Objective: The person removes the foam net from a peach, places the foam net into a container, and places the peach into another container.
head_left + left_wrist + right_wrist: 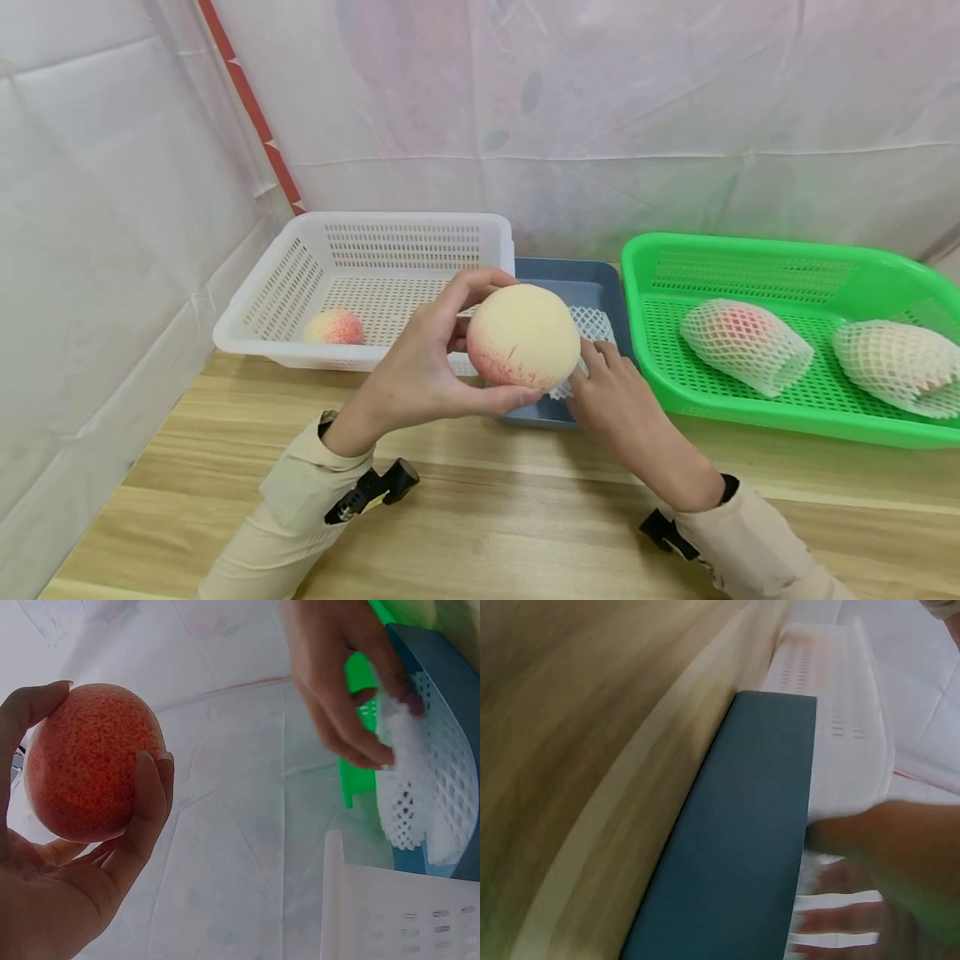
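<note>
Peach (525,333), yellow with a red blush, sits at the centre of the frame in the left hand (427,367), whose fingers and thumb curl round its sides. That wide grip probably suits its round bulk, and holding it above the tray (570,272) seems to leave room for the other hand below. The right hand (618,400) pinches a white foam net (592,323) in the blue tray, as the left wrist view shows. The tray stands between 2 baskets, likely so that each is within reach. At centre left, the white basket (251,337) holds 1 loose fruit (335,327); at right, the green basket (750,419) holds 2 netted fruits (742,342). All rest on a wooden table (465,525). No brand, label or writing can be read.
</note>
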A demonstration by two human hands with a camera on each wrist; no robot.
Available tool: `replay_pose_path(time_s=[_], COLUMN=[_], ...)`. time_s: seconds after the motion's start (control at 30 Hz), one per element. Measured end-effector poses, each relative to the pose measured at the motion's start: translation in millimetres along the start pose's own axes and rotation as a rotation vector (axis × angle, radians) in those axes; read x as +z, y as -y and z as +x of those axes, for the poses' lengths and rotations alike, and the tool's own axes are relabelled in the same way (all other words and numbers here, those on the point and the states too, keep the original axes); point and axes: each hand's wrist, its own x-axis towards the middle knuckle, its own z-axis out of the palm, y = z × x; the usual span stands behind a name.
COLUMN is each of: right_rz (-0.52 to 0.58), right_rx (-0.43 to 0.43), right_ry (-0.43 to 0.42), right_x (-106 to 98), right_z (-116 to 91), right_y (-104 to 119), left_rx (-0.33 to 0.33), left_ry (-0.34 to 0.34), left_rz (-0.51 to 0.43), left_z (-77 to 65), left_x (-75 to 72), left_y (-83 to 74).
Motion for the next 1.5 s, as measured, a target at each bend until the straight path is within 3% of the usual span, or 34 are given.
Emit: replay_pose_path(time_s=[0.17,0.33,0.57,0.97,1.23,1.5], right_rz=[0.101,0.114,0.096,0.231,0.392,0.454], right_rx=[0.069,0.087,0.074,0.056,0.250,0.350], right_ry=[0.184,0.228,0.149,-0.104,-0.021,0.072], right_x=[-2,-3,-4,-20,-26,-26], right_z=[-1,1,2,11,13,24], right_y=[0,-3,-7,-11,-10,-6], left_rx=[0.007,0.011,-0.014,-0.030,-0.039,-0.080], left_ry=[0.001,0.004,0.007,-0.002,0.003,-0.019], left_rz=[0.001,0.001,-0.006,-0.005,-0.001,0.082], left_z=[0.5,0.7,0.6,1.2,0.5,-4.4], left_x=[0.2,0.5,0.8,0.1,-2.9,-15.8], left_y=[0.3,0.6,0.0,1.5,2.9,8.6])
